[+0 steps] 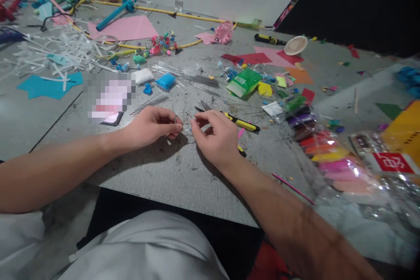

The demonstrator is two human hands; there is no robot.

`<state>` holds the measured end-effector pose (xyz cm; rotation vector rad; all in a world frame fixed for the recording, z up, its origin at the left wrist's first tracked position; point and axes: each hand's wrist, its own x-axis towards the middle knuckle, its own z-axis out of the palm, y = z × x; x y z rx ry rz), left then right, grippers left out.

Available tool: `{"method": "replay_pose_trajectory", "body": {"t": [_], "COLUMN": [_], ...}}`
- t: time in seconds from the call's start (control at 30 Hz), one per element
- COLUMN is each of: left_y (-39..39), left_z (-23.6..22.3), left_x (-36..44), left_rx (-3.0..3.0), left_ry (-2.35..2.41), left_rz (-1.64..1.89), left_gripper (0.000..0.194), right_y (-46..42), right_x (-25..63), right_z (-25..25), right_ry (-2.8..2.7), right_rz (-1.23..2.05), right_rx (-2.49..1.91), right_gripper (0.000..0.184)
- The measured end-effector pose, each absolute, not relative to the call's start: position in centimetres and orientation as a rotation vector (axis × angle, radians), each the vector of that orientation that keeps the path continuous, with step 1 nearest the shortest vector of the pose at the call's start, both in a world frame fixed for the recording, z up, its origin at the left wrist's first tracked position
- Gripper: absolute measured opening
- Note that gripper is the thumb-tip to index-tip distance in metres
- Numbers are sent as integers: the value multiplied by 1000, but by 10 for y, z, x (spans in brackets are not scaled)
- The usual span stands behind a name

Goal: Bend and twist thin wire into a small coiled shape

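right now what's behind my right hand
Behind the right hand, scissors show in parts: dark blade tips and yellow-and-black handles. The hand covers their middle; anything else there can't be seen.

Gray table [157, 179] — pink paper [126, 28], phone [112, 104], green packet [243, 83], thin wires [205, 80] — seemingly metal.

head view | from above, behind left hand [152, 127] and right hand [215, 138] | faces forward-down | tabletop [147, 175] fairly near
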<state>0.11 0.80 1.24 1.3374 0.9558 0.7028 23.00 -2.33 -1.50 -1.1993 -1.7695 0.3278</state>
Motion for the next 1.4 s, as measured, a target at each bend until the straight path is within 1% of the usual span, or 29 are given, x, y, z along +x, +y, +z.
{"method": "replay_pose_trajectory", "body": {"t": [0.17, 0.3, 0.43, 0.53, 0.67, 0.73, 0.83, 0.9, 1.07, 1.17, 1.23, 1.33, 1.4], "left_y": [7, 10, 13, 15, 16, 17, 18, 20, 22, 21, 20, 18, 17], "left_z": [12, 8, 6, 5, 5, 6, 10, 12, 14, 12, 10, 9, 7], "left_x": [0, -3, -4, -4, -4, -4, -4, -5, -8, -8, -7, -6, -6], "left_rx": [1388, 1442, 1504, 1534, 1536, 1515, 1501, 1512, 1528, 1537, 1540, 1553, 1557], "left_ry": [977, 981, 981, 975, 973, 975, 964, 958, 938, 945, 947, 936, 939], "left_rz": [682, 672, 637, 609, 578, 577, 601, 624, 651, 657, 666, 672, 675], "left_gripper": [29, 27, 27, 27, 28, 29, 29, 28, 28, 29, 30, 31, 30], "right_y": [-24, -22, -17, -12, -7, -5, -4, -3, 0, 1, 0, -4, -6], "right_x": [228, 224, 221, 218, 218, 220, 223, 225, 225, 225, 227, 229, 230], "right_z": [-17, -19, -23, -24, -21, -18, -15, -12, -4, -3, -5, -9, -12], "right_ry": [-1808, -1819, -1741, -1643, -1522, -1470, -1283, -1139, -1002, -1038, -1188, -1544, -1727], "right_rz": [267, 334, 466, 660, 978, 1160, 1546, 1732, 1883, 1853, 1675, 1098, 721], "right_rx": [-1224, -1241, -1299, -1335, -1324, -1274, -1158, -1076, -967, -991, -1063, -1146, -1125], "right_gripper": [12, 13, 6, 2, 7, 12, 27, 37, 45, 47, 42, 25, 16]}}
